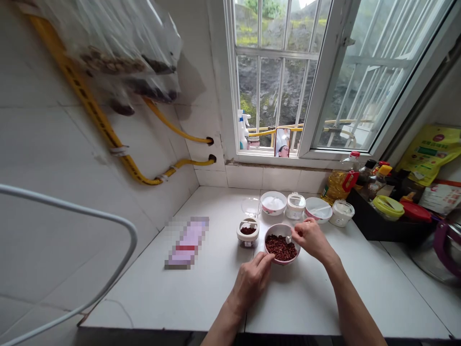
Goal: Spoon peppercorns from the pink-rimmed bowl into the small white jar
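A bowl [287,263] of dark red-brown dried bits [279,246], which look like Sichuan peppercorns, stands on the white counter. My left hand [253,278] is closed on its near left rim, thumb and fingers pinching the edge. Between the fingers of my right hand [312,238] is a small white spoon [288,239], its tip at the right side of the bits inside the bowl. Just left of the bowl is a seasoning jar [248,237] with a pale rim, holding the same dark bits. A clear round lid [251,206] lies behind this jar.
Behind are a bowl of white powder [273,203], a second bowl [318,210] and two white-topped jars [296,205]. An oil bottle [337,185] and a black condiment box [374,225] stand right. A blurred-out purple packet [190,240] lies left; a phone [282,143] leans at the window.
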The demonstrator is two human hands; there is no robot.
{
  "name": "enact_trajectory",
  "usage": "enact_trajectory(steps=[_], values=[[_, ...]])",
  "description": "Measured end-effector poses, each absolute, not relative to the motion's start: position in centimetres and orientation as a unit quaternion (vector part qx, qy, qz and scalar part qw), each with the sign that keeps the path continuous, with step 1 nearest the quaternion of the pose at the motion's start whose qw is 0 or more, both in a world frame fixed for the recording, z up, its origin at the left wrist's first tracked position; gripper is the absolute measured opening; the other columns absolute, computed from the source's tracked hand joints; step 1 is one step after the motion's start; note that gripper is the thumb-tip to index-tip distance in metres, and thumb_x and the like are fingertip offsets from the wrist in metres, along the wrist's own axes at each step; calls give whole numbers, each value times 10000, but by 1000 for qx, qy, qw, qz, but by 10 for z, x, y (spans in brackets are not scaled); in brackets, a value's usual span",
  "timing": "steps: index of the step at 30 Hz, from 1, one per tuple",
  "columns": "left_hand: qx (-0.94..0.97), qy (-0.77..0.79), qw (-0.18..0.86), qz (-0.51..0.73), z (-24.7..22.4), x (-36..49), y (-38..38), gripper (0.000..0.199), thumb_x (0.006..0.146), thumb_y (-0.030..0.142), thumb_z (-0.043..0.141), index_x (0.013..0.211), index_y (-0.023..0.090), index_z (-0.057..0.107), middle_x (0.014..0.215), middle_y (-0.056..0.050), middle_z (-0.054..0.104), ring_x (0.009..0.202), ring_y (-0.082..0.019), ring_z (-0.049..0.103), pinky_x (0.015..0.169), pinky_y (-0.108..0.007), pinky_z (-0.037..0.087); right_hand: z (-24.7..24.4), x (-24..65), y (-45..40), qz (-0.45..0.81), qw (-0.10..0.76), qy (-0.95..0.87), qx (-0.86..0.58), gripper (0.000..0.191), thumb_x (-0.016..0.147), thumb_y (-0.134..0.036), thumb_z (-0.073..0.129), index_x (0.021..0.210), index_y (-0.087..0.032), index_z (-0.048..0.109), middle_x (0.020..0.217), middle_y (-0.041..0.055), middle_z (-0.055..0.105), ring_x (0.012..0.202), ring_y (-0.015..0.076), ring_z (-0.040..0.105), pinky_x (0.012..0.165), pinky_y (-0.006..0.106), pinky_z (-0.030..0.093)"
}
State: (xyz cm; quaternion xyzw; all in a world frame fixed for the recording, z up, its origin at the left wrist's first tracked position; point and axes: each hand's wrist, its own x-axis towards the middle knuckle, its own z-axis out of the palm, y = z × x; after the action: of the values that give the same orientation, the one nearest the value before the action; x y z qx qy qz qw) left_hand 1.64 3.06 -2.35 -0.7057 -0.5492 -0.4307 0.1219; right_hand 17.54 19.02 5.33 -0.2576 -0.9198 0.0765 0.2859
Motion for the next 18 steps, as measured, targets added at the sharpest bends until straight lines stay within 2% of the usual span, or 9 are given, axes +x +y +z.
enact_trajectory(steps=[3,10,18], values=[[-706,-551,120,-429,-23,16,31,278,960,100,398,1165,174,570,904,-63,681,742,-151,688,604,-206,539,54,168,179,113,269,-926,-238,409,880,-228,518,483,-197,423,435,-50,455,484,107,351,757,300,397],[-708,-546,129,-430,-21,16,30,253,968,109,409,1148,170,577,934,-70,695,761,-148,697,614,-202,542,60,169,183,171,320,-894,-262,409,879,-291,501,496,-207,384,472,-23,465,588,141,459,711,282,406],[-706,-562,119,-413,-21,17,29,260,962,117,429,1162,173,587,933,-63,692,759,-144,696,615,-206,548,42,155,183,224,298,-891,-258,433,859,-305,466,473,-201,300,424,-62,325,475,94,325,670,280,376]])
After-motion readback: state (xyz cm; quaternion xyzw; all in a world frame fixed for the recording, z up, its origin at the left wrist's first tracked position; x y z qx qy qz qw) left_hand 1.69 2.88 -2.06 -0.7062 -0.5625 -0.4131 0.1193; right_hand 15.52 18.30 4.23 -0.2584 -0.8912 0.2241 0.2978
